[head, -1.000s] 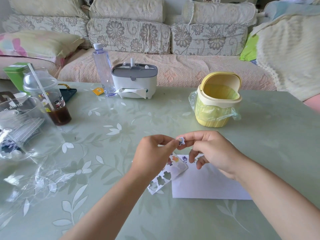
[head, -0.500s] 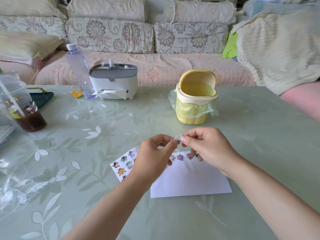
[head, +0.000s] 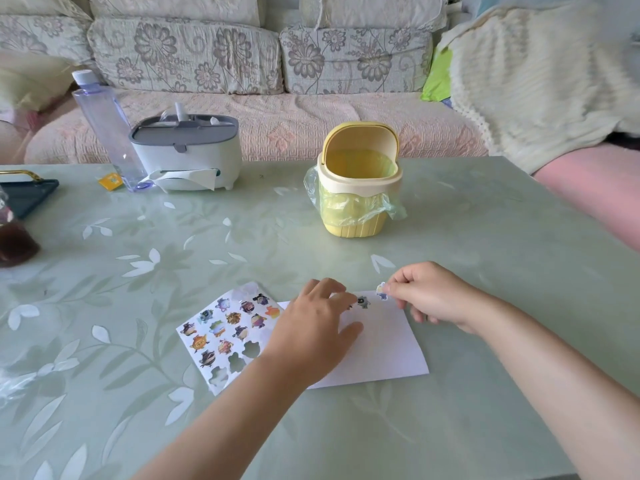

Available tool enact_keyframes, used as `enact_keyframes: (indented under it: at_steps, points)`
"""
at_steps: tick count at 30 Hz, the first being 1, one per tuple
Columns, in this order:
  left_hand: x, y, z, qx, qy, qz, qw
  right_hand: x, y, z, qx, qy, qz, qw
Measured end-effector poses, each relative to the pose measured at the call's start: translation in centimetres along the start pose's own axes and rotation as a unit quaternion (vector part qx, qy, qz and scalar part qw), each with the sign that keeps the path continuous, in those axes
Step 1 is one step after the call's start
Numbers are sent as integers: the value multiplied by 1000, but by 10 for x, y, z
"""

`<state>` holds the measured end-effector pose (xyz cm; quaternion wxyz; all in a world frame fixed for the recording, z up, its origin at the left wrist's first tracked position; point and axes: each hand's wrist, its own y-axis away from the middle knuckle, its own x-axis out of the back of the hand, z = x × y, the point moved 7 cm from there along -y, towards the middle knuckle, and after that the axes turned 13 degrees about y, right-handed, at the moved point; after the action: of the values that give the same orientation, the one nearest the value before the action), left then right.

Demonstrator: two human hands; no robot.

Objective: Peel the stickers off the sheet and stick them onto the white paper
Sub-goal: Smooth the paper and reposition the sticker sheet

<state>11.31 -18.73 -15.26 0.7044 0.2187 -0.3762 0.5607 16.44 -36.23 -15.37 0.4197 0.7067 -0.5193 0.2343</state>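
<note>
From the head camera, the task looks to be in its early part. The right hand (head: 429,296) pinches a peeled sticker (head: 382,291) between thumb and forefinger, just above the far edge of the white paper (head: 384,348), not yet pressed down. Just left of those fingertips one grey sticker (head: 363,302) sits on the paper. A second may lie under the left fingertips, but I cannot tell.

The left hand (head: 311,327) rests on the paper with its fingers loose and spread, gripping nothing. It appears to be steadying the page.

To the left of that hand lies the sticker sheet (head: 225,334), flat on the table.

Counted: one sheet, one paper, one sticker in the fingers and one plainly stuck. About thirteen stickers are unpeeled on the sheet — so most of the job is ahead. At least three empty cut-outs show at the sheet's near corner.
</note>
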Motion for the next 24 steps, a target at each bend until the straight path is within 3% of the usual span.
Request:
enact_keyframes:
  at_steps: [4, 15, 24]
  points:
    - [-12, 2, -3, -15, -64, -34, 997, -5, -6, 6, 3, 57, -11, 998]
    - [-14, 1, -3, -34, -73, -25, 996, -6, -14, -2, 18, 155, 20, 987]
    - [-17, -1, -4, -38, -77, -26, 996, -8, -16, -2, -2, 174, 50, 984]
